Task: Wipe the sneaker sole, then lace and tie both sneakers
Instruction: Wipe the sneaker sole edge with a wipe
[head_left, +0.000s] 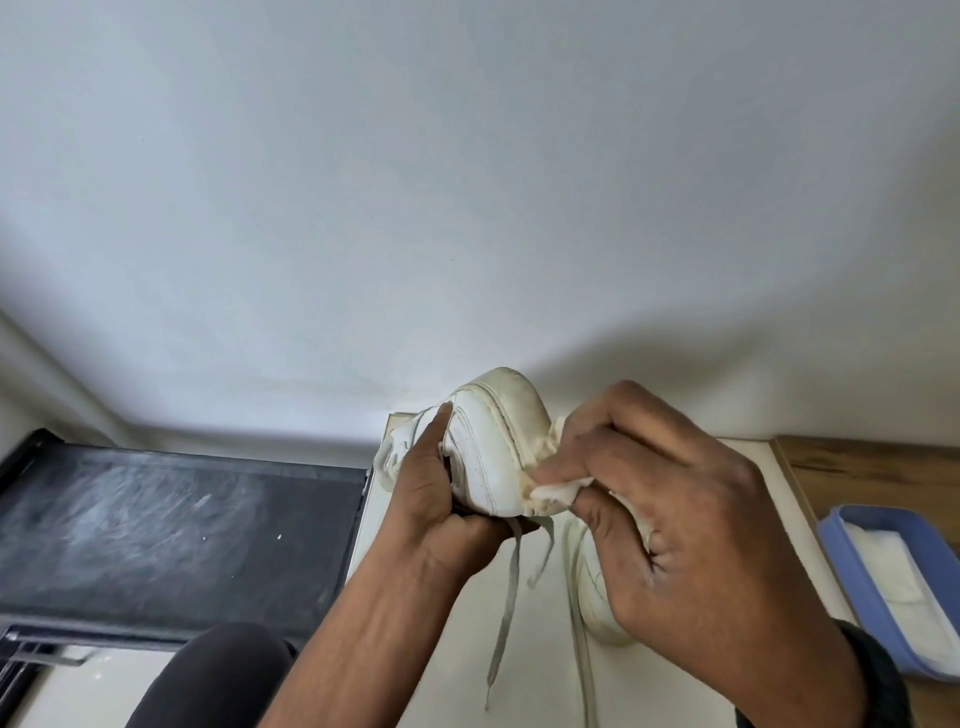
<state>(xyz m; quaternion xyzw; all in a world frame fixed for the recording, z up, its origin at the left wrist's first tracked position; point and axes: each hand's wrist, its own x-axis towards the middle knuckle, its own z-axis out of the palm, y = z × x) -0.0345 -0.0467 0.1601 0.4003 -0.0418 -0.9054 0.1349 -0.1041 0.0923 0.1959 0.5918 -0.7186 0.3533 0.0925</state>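
Left hand (441, 499) grips the scuffed white leather sneaker (483, 447) aloft over the pale table (769, 467); right hand (670, 499) pinches a crumpled white wipe (558, 491) against its sole. Dangling grey laces (511, 587) could snag, or the shoe slip

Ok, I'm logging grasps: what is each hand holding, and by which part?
Left hand grips the white sneaker by its upper; right hand pinches a crumpled wipe, pressed to the sole edge.

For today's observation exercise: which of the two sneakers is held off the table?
The sneaker gripped in the left hand, right hand pressing a wipe on its sole; the other sneaker lies on the table.
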